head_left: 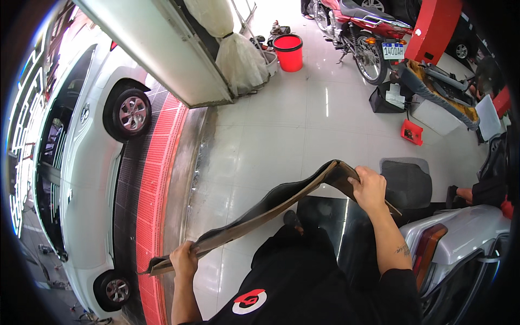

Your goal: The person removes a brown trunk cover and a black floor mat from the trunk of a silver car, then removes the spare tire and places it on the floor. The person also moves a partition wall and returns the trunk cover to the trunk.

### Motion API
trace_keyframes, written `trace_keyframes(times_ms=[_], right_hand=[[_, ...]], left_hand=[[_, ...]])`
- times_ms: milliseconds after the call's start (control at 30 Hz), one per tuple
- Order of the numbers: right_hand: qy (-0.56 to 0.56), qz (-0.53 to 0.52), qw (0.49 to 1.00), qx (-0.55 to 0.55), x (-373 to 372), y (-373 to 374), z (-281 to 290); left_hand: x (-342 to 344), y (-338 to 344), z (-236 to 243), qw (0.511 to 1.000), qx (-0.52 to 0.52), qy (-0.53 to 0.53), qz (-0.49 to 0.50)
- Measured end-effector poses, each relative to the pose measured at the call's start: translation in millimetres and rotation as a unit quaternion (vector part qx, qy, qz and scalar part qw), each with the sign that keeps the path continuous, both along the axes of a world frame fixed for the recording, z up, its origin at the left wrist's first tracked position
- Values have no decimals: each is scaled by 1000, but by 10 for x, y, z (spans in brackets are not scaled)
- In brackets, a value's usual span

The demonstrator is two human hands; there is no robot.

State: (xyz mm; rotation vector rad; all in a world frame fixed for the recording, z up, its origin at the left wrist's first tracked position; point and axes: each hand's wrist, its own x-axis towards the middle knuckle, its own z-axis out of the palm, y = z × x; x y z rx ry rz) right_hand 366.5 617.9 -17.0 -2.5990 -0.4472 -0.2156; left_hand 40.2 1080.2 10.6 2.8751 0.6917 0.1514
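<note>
A long, bendy strip of dark trim panel with a brown edge stretches across in front of me, held in both hands. It looks like a car lining piece, but its exact kind does not show. Near its lower left end, my left hand is closed around it. My right hand grips the other end, just past a sharp bend where the strip folds downward. The fingers' undersides are hidden behind the panel.
On the left, a white car stands beyond a red floor grating. Ahead are a white door panel, red bucket and red motorcycle. A silver car part is close at right, near a grey mat.
</note>
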Motion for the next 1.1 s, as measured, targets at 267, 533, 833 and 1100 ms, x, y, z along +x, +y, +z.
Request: trace_keyframes(times_ms=[267,533,833,1100], right_hand=[[-25,0,1000,7,832,71,41],[-35,-19,999,25,1820,-227,-177],[-72,-26,994,76,3288,-321,-278],[-104,-75,989,77,4258,-266,-200]], left_hand=[[917,118,64,1000,-10,-24,-10],[2271,110,68,998,2,-38,-55],[3782,31,152,997,31,-53,-37],[4989,242,20,988,43,-102,-106]])
